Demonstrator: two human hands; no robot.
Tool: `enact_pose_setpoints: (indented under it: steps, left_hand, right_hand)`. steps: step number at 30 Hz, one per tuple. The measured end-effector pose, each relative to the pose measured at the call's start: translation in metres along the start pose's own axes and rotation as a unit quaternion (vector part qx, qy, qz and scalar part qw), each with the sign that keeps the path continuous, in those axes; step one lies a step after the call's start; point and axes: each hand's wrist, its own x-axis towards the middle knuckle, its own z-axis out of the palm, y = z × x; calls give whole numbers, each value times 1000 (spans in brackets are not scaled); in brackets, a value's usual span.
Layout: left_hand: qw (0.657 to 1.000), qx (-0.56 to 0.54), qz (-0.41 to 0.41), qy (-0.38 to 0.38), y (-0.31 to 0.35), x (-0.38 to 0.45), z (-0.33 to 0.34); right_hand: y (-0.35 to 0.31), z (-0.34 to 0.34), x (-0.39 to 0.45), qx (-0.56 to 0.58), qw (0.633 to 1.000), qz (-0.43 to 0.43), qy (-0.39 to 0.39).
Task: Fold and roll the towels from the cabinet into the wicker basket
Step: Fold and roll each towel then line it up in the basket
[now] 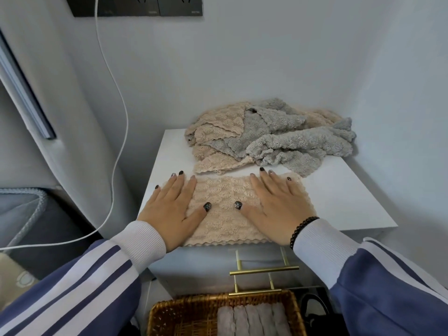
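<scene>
A beige towel (224,204) lies folded flat at the front of the white cabinet top (339,197). My left hand (172,209) presses flat on its left part with fingers straight. My right hand (276,209) presses flat on its right part, fingers spread. Behind them sits a loose heap of beige and grey towels (274,137). Below the cabinet's front edge stands the wicker basket (184,316), holding several rolled grey towels (254,321) side by side.
The cabinet stands in a corner of white walls. A white cable (121,132) hangs from dark wall sockets (135,6) down the left side. Brass drawer handles (264,270) stick out from the cabinet front. A grey cushioned seat edge (24,209) lies left.
</scene>
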Motion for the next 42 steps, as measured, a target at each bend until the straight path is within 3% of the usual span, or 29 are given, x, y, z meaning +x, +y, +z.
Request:
enact_pose_setpoints:
  steps: [5,11,18,22,30,32,36,38,42]
  left_hand:
    - [998,-16,-59,-1,0,-4,-2]
    - [978,-112,-121,126,-9,8,-14]
    - [954,-211,-203,63,-23,13,-34]
    - [942,-274,-175,87,-18,14,-39]
    - [913,-369,-174,-10,-19,5,-52]
    - [880,-444,-170,-11,-20,3,-56]
    - [734,-657,-173,-26,-17,-5,-66]
    - [701,-694,-162,-26,-15,-9,-68]
    - [676,-719,-161,-5,-10,-13,-71]
  right_hand:
    - [22,-10,-1,31,998,40,-25]
    - [45,-34,3,140,986,51,70]
    - [58,-37,10,286,947,114,90]
    - [64,-46,12,425,893,129,74]
    - [68,-44,11,564,797,215,-24]
    - [70,-47,11,596,776,207,-8]
    - [68,-55,5,592,787,168,47]
    - [67,-61,0,560,809,152,91]
    - [58,-72,-9,455,860,123,193]
